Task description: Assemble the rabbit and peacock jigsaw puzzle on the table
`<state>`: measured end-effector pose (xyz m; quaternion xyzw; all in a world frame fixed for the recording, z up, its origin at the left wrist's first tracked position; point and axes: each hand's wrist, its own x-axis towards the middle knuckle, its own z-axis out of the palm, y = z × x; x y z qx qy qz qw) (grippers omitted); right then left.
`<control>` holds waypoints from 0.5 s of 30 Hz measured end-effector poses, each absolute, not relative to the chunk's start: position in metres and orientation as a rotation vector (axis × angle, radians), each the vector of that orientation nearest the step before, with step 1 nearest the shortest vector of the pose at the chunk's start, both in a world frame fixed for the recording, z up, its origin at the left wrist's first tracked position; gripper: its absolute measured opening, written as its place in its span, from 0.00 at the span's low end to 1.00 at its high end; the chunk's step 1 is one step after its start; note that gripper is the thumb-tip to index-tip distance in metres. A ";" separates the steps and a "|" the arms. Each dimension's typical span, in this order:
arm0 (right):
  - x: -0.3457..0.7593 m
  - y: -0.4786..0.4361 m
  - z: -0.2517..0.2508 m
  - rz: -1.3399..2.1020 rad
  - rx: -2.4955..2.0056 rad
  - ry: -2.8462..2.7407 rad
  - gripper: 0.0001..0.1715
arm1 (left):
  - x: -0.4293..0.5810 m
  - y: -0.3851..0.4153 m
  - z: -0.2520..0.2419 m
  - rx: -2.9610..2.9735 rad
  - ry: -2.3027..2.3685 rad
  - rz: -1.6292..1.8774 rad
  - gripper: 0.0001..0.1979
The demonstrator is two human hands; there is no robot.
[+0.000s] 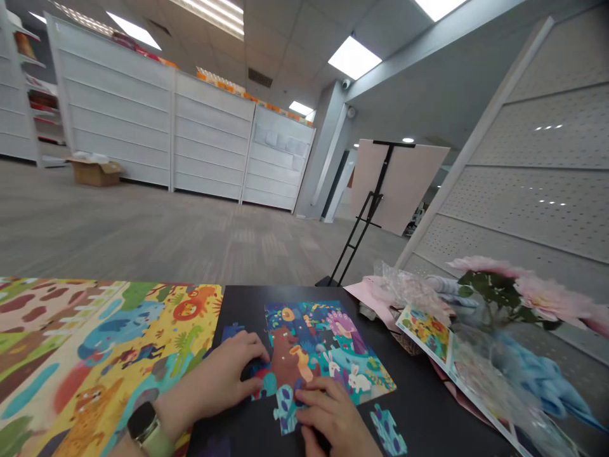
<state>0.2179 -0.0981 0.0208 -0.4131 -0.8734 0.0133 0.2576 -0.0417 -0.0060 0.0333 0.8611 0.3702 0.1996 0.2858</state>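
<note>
Two hands, the left hand (209, 377) and the right hand (333, 412), rest on one jigsaw puzzle (304, 343). One loose piece (387, 431) lies right of the right fingers (323, 397), and one more piece (233, 331) just beyond the left fingers (252, 346). One printed animal poster (95, 355) lies left of them.

No text, label, brand, number or sign can be read; any print on the puzzle card (425, 333) and the boxes along the shelf tops (257, 95) is too small to make out.
</note>
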 end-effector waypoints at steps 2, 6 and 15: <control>0.215 -0.100 0.026 0.073 -1.184 -2.384 0.18 | -0.041 -0.007 0.035 2.314 0.991 0.528 0.11; 0.207 -0.103 0.030 0.100 -1.277 -2.392 0.19 | -0.042 -0.007 0.037 2.332 0.986 0.529 0.11; 0.302 -0.142 -0.006 -0.340 -1.431 -1.932 0.17 | -0.048 -0.006 0.036 2.373 0.961 0.535 0.10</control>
